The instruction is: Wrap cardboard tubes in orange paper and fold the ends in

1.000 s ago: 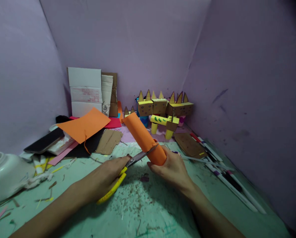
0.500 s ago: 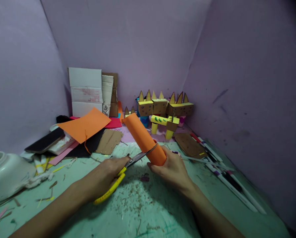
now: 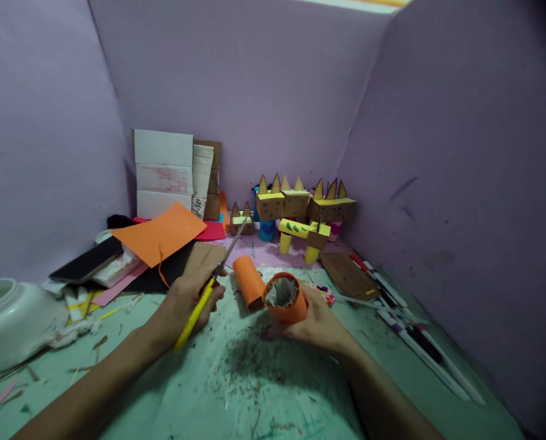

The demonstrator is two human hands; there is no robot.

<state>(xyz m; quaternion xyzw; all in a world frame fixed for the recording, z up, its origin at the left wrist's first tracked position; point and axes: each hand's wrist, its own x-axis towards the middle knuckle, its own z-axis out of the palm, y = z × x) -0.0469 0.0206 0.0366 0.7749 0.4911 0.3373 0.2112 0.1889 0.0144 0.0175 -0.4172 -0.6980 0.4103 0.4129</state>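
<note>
My left hand [image 3: 191,299] is closed round the yellow handles of a pair of scissors [image 3: 195,318], whose blades point up and away. In my right hand [image 3: 316,318] is a short orange paper tube [image 3: 295,311], its open end towards me showing a grey, rough inside edge. Beside it, on the green table, lies a longer orange tube piece [image 3: 248,281], just left of the short one. Whether the two pieces touch, I cannot tell.
Several cardboard-headed animal figures [image 3: 295,205] and a yellow tube animal [image 3: 305,235] stand at the back. Orange paper [image 3: 163,232] lies on a pile at left, near a white pot [image 3: 21,324]. Markers [image 3: 419,348] and brown cardboard [image 3: 346,273] are at right.
The orange tube has come apart into two pieces; the longer one dropped onto the table. The scissors have moved off the tube and tipped upward. My right hand has turned its piece's open end towards me.
</note>
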